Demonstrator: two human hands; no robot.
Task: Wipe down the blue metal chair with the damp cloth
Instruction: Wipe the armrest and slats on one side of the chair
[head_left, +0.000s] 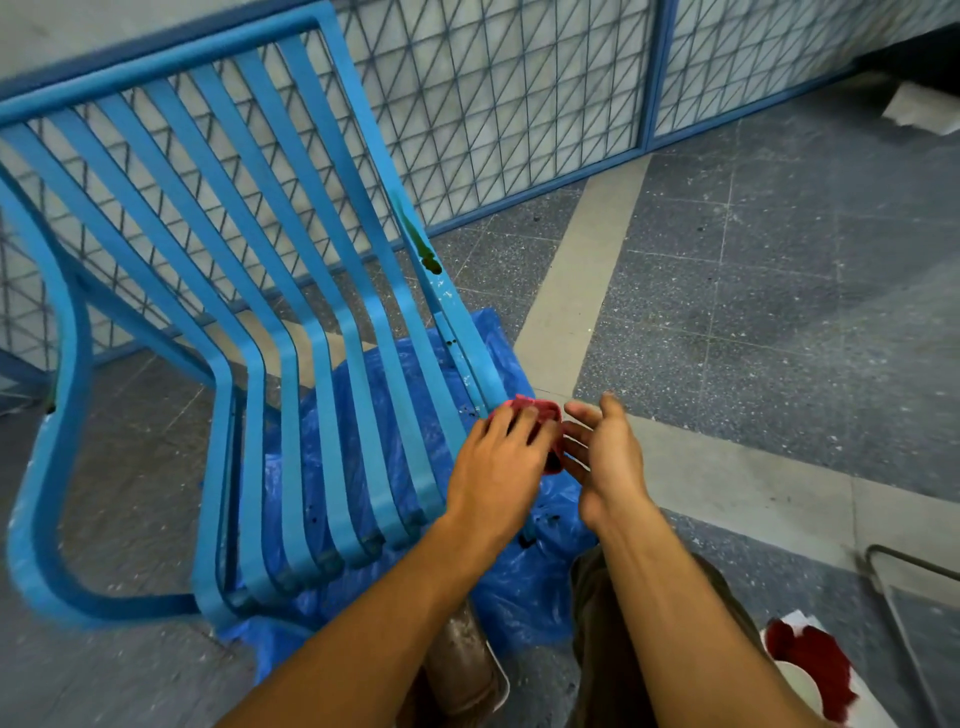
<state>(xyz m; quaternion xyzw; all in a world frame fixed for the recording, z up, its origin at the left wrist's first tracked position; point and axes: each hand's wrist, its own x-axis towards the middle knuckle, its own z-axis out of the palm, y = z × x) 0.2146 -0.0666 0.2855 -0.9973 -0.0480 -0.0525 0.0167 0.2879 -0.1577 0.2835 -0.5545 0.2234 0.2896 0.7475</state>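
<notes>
The blue metal chair with slatted seat and back fills the left and middle of the head view. A dark greenish stain runs down its right frame rail. A red cloth lies bunched on the right edge of the seat. My left hand rests over the cloth, its fingers laid on top. Beside the cloth, my right hand is held with its fingers relaxed, the fingertips close to the cloth's right side; whether they touch it is unclear.
A blue plastic sheet lies on the speckled floor under the chair. A wire mesh fence runs behind. A white dish holding something red sits at the lower right beside a metal frame. My shoe is below.
</notes>
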